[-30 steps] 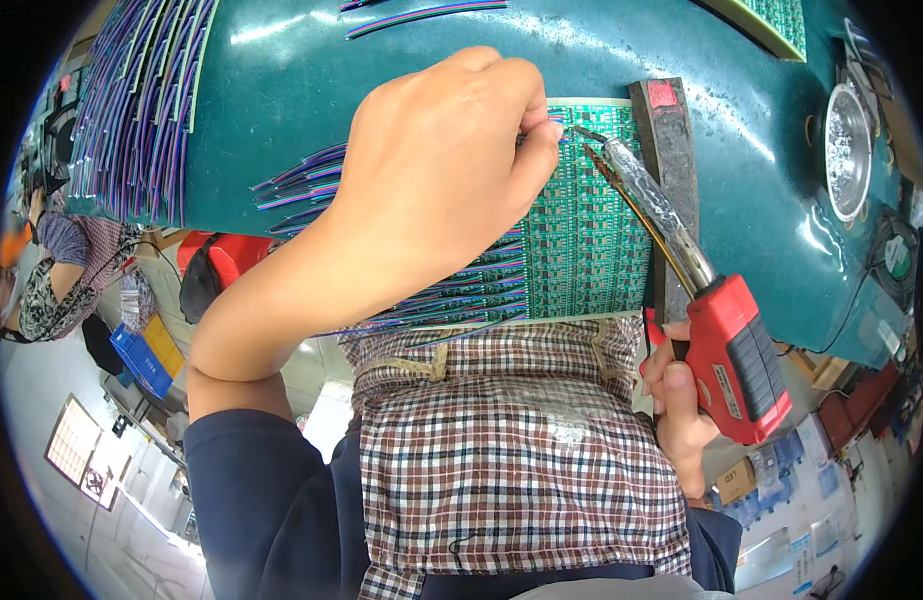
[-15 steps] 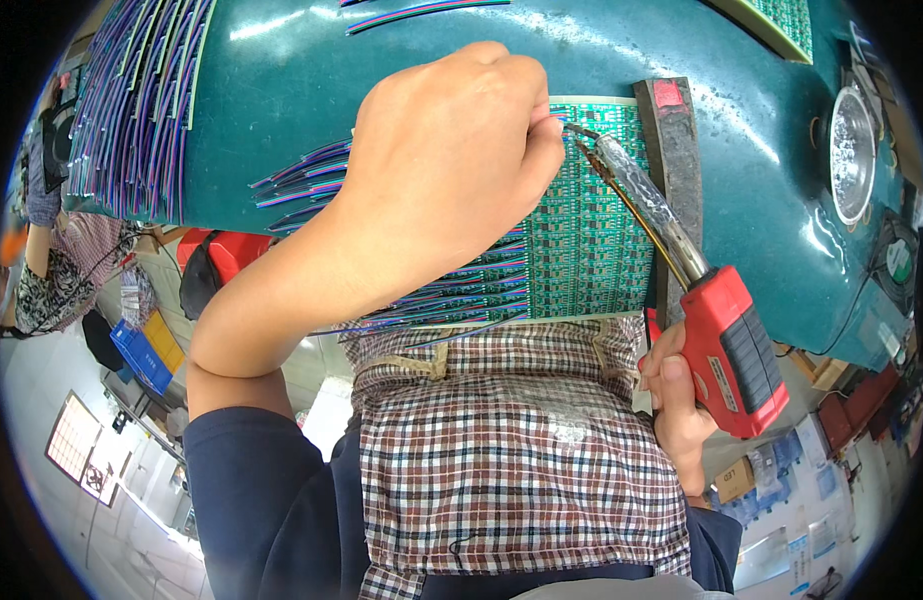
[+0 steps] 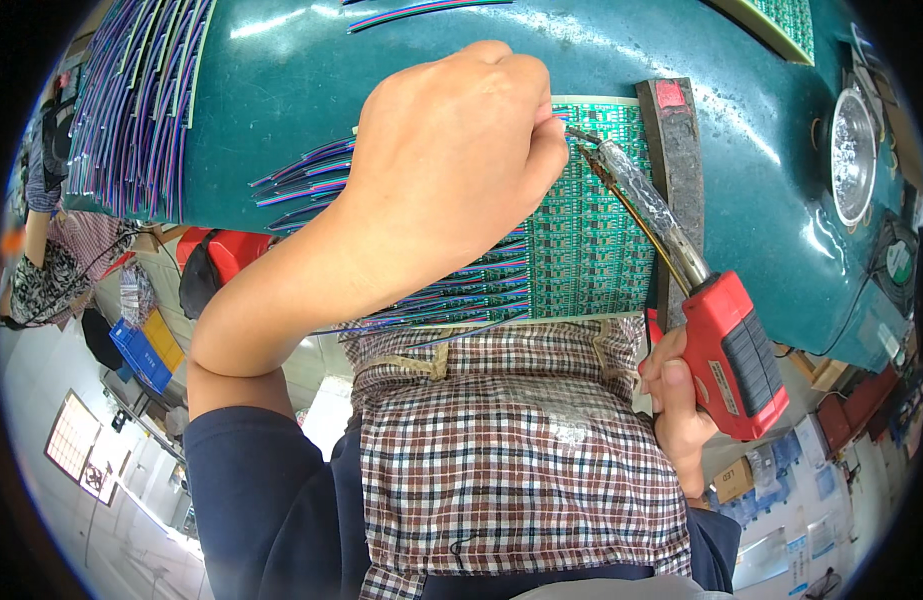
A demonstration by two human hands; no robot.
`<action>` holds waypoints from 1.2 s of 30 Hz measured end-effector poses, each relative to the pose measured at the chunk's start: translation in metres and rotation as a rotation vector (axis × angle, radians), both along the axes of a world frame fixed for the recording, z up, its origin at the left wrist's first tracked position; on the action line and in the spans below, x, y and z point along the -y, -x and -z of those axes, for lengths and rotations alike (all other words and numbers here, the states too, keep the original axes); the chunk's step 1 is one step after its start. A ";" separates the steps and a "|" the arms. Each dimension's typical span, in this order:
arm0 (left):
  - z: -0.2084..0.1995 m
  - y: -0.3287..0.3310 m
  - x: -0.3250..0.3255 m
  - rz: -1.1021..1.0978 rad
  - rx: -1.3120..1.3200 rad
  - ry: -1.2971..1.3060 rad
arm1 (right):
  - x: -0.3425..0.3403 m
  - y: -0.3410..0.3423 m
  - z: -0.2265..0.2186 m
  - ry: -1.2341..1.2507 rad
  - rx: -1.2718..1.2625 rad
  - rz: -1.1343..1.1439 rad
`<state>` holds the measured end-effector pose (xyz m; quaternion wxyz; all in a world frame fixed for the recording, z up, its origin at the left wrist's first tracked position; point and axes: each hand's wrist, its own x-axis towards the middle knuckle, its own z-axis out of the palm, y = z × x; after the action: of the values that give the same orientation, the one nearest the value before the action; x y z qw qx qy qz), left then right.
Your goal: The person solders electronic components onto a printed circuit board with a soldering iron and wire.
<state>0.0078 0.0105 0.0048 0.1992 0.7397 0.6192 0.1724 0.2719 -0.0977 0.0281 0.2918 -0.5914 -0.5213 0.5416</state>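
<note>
Hands at work: two, both bare; left hand (image 3: 451, 150) above the board, fingers pinched together on a ribbon of coloured wires (image 3: 560, 116); right hand (image 3: 683, 415) with fingers clamped around the handle of a soldering gun
Soldering gun: one, red and black (image 3: 736, 355); its tip is by the left fingertips, over the board; whether it touches, I cannot tell
Green circuit panels: two; one board (image 3: 591, 235) on the table (image 3: 281, 80) under the left hand, with rows of wires (image 3: 471, 290) along its left part; another panel (image 3: 786, 22) at the far right
Black bar: one (image 3: 673, 180), with a red patch, beside the board's right edge
Wired strips: one pile (image 3: 141, 110) at far left, too overlapped to count
Containers: one metal bowl (image 3: 853, 155) at right, one cardboard box (image 3: 733, 480) below the table; contents unclear in both
</note>
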 end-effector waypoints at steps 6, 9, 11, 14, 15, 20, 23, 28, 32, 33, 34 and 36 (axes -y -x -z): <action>-0.002 0.000 0.000 -0.003 0.000 -0.002 | -0.003 -0.002 -0.007 0.036 -0.048 -0.023; -0.001 -0.001 0.000 -0.001 -0.004 -0.010 | 0.002 0.004 -0.009 0.036 0.019 0.073; -0.001 0.000 0.000 -0.002 -0.007 -0.012 | 0.005 -0.002 -0.005 0.033 0.022 0.041; -0.001 0.000 0.001 -0.009 -0.006 -0.012 | 0.004 -0.006 -0.002 0.018 0.025 0.000; 0.000 0.000 0.000 -0.008 -0.004 -0.012 | 0.004 -0.006 -0.002 0.007 0.028 -0.008; 0.001 -0.001 0.000 -0.005 0.001 -0.023 | 0.002 -0.007 0.001 -0.003 0.015 -0.036; 0.003 0.000 -0.002 -0.004 -0.004 -0.024 | 0.001 -0.005 0.003 -0.020 0.037 -0.035; 0.006 0.000 -0.003 -0.006 0.002 -0.021 | -0.004 -0.004 0.001 0.010 0.009 -0.037; 0.008 0.001 -0.004 -0.004 -0.003 -0.034 | 0.000 -0.003 0.004 0.009 0.054 0.044; 0.008 0.001 -0.005 -0.004 -0.003 -0.034 | 0.000 -0.003 0.004 0.002 0.065 0.033; 0.009 0.001 -0.005 -0.005 -0.003 -0.033 | -0.001 -0.003 0.005 0.001 0.066 0.033; 0.009 0.001 -0.005 -0.005 -0.003 -0.033 | -0.005 -0.003 0.004 0.013 0.005 0.003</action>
<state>0.0071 0.0156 -0.0042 0.1858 0.7415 0.6185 0.1821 0.2744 -0.0924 0.0240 0.2877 -0.5954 -0.5177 0.5429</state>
